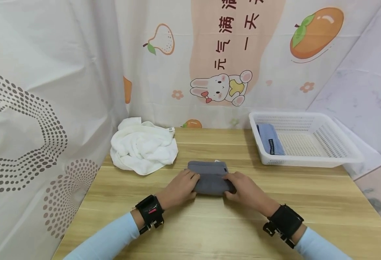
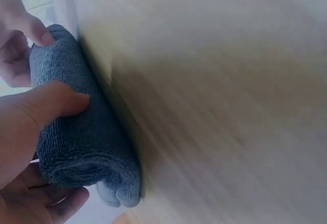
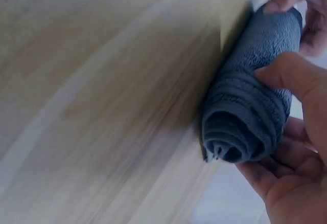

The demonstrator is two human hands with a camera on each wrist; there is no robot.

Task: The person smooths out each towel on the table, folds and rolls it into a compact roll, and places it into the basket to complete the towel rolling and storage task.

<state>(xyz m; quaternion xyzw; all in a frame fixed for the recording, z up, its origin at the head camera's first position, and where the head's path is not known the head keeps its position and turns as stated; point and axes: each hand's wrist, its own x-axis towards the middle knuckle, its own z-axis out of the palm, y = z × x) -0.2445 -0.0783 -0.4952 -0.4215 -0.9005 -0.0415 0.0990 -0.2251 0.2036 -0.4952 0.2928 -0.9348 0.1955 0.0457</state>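
Note:
A dark grey towel [image 1: 211, 182] lies at mid-table, its near part rolled up and a flat strip still spread behind the roll in the head view. My left hand [image 1: 178, 188] grips the roll's left end, with the thumb along the near side and fingers over the top. At the other end my right hand [image 1: 247, 191] holds it in the same way. From the right wrist, the towel [image 3: 250, 98] shows a spiral of layers at its end. Its left end looks rounder and tighter in the left wrist view, where the thumb presses the towel [image 2: 76, 137].
A crumpled white towel [image 1: 145, 146] sits at the back left of the wooden table [image 1: 193, 231]. At the back right stands a white plastic basket [image 1: 307, 160] with a folded blue towel [image 1: 268, 137] along its left side. Printed curtains hang behind and to the left.

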